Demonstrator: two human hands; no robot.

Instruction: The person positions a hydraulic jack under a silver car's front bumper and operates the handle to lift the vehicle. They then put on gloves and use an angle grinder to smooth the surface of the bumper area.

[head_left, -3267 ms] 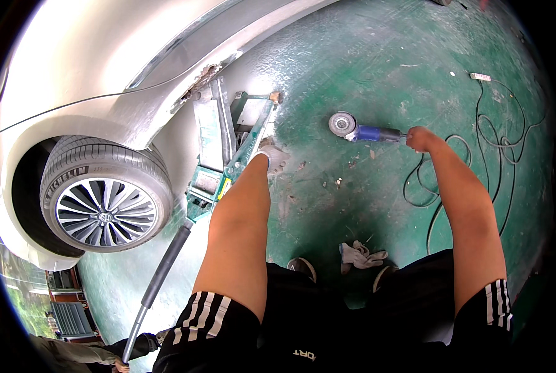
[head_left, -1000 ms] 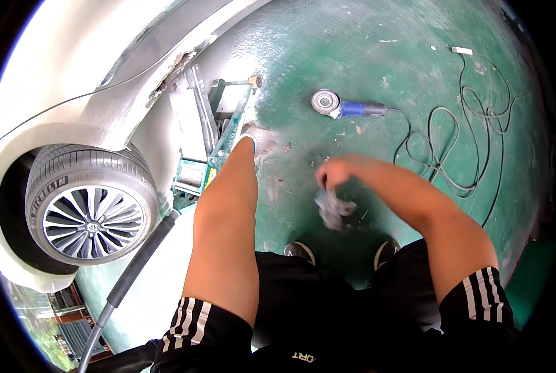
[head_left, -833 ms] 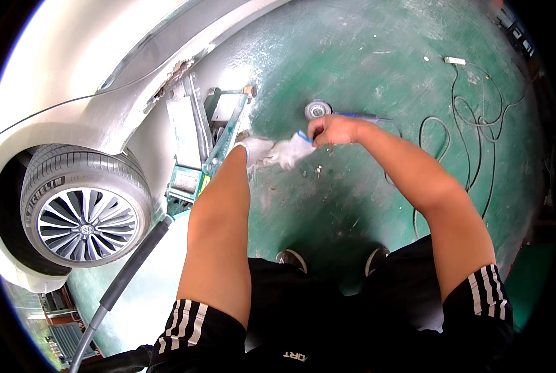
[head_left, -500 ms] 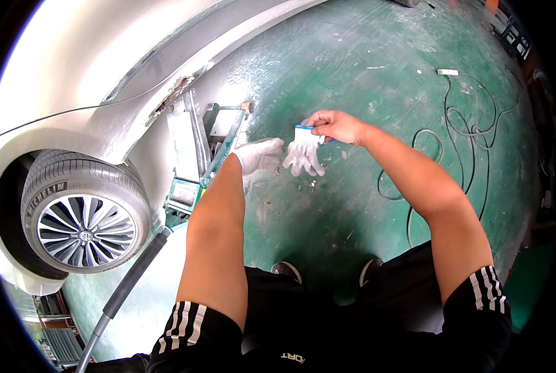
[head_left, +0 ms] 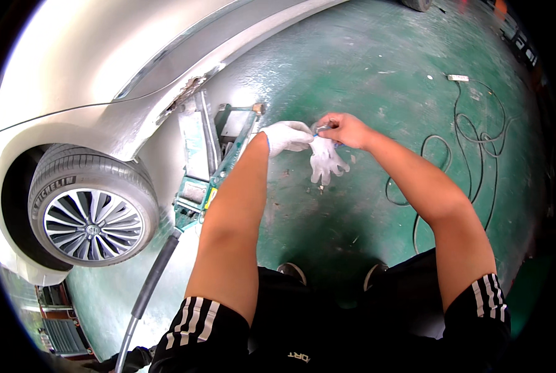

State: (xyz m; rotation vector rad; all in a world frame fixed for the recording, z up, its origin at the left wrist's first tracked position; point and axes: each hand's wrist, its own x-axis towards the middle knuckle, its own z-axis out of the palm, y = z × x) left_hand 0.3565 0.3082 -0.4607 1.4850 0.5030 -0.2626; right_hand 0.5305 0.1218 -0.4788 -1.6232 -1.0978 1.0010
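A loose white knit glove [head_left: 326, 163] with a blue-edged cuff hangs fingers down in front of me. Bare, my right hand [head_left: 347, 130] pinches its cuff from the right side. My left hand [head_left: 287, 136] wears a matching white glove. Its fingers are drawn together at the left side of the same cuff and appear to grip it; the fingertips are partly hidden there.
To the left a pale car stands with its wheel [head_left: 93, 221] turned out and damage along its sill [head_left: 182, 99]. A green floor jack [head_left: 194, 196] with a long handle [head_left: 157, 273] reaches under it. Cables [head_left: 470, 140] lie coiled on the green floor at right.
My left hand has moved right and up to the cuff of the hanging glove. The right hand and the glove have shifted slightly right in view; the view itself has shifted too.
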